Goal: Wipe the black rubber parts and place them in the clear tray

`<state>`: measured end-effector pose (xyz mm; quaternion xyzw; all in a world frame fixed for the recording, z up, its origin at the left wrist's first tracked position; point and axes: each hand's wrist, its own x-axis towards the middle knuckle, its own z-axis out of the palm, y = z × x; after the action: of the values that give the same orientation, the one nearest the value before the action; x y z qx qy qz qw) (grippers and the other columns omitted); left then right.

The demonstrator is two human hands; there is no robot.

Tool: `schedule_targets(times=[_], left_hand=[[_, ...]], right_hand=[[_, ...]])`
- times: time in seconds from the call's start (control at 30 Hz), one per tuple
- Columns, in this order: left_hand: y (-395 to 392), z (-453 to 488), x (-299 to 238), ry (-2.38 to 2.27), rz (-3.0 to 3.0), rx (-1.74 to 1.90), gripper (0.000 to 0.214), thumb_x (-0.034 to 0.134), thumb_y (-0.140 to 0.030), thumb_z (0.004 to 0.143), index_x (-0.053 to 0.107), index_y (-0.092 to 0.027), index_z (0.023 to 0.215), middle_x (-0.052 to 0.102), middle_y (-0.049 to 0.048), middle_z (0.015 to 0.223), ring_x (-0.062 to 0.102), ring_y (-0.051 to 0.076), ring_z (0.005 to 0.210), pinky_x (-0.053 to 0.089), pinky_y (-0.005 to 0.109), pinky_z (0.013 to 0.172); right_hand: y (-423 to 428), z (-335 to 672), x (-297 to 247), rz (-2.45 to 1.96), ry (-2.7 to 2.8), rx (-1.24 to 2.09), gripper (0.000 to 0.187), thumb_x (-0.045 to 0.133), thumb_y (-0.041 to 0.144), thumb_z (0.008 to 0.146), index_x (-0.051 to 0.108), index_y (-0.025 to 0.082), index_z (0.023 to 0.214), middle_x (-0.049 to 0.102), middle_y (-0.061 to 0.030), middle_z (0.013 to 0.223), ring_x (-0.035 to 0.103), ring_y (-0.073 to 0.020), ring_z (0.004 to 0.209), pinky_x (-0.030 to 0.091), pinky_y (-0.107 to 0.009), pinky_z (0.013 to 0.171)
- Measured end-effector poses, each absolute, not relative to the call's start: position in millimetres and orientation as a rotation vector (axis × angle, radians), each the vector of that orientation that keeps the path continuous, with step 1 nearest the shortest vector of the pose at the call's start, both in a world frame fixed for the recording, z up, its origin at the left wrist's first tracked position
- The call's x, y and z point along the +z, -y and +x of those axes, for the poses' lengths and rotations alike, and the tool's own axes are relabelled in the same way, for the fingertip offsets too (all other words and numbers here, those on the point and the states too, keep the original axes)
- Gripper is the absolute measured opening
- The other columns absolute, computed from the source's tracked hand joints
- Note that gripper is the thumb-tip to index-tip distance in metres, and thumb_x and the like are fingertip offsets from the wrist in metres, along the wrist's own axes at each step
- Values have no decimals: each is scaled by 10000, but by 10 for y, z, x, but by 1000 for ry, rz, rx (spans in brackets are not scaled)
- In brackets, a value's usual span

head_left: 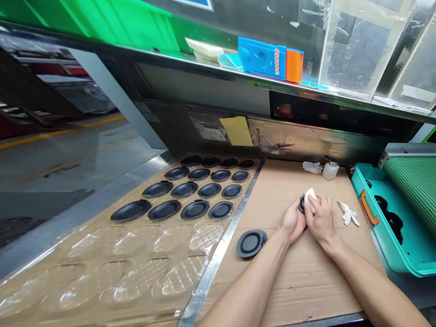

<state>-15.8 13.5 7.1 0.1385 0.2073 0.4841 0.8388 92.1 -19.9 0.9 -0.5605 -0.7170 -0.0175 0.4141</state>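
Over the cardboard sheet (272, 190), my left hand (292, 222) is closed around a small black round plastic part (301, 204), mostly hidden by the fingers. My right hand (320, 222) pinches a white pad (310, 196), perhaps sponge or folded cloth, against that part. A grey-black round plastic part (251, 244) with a small tab lies on the cardboard, left of my forearms. Further left is a clear plastic blister tray (98, 281). Its far rows hold several black round parts (195, 209); the near rows have bare pockets.
At the right stands a teal bin (361, 175) with an orange handle and black parts inside, beside a green conveyor belt (415, 181). A white pump bottle (330, 170), crumpled tissue (312, 167) and a white rag (348, 213) lie behind. Overhead, a shelf holds a blue-orange box (269, 61).
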Motion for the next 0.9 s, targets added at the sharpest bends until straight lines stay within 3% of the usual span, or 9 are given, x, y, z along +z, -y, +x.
schedule_targets(times=[0.13,0.5,0.7,0.9], left_hand=[[-146,-181,75,-440,287,1025,410,403,-367,1031,698,-98,1124,706,166,1212,664,251,1155,503,372,1058],[-147,-199,60,-506,298,1070,352,399,-308,1031,699,-129,1079,733,138,1143,684,234,1109,537,394,1015],[-125,-201,63,-504,331,1018,392,404,-339,1027,698,-104,1139,720,165,1180,671,260,1140,537,422,1020],[-119,-182,92,-525,333,1048,361,398,-316,1034,701,-130,1094,717,147,1197,656,248,1164,558,428,978]], right_hand=[[192,963,24,-1343,1938,-33,344,503,303,982,674,236,1273,584,-145,1272,528,-283,1088,490,-448,932],[196,975,18,-1481,1878,-104,320,487,285,983,684,188,1216,604,-164,1200,515,-291,1040,490,-440,893],[180,1054,27,-1361,1964,-31,294,540,297,964,684,253,1217,600,-113,1259,538,-269,1088,490,-408,937],[43,1255,-21,-1425,1731,149,587,689,323,850,510,196,1395,593,-142,1252,562,-281,1160,502,-435,986]])
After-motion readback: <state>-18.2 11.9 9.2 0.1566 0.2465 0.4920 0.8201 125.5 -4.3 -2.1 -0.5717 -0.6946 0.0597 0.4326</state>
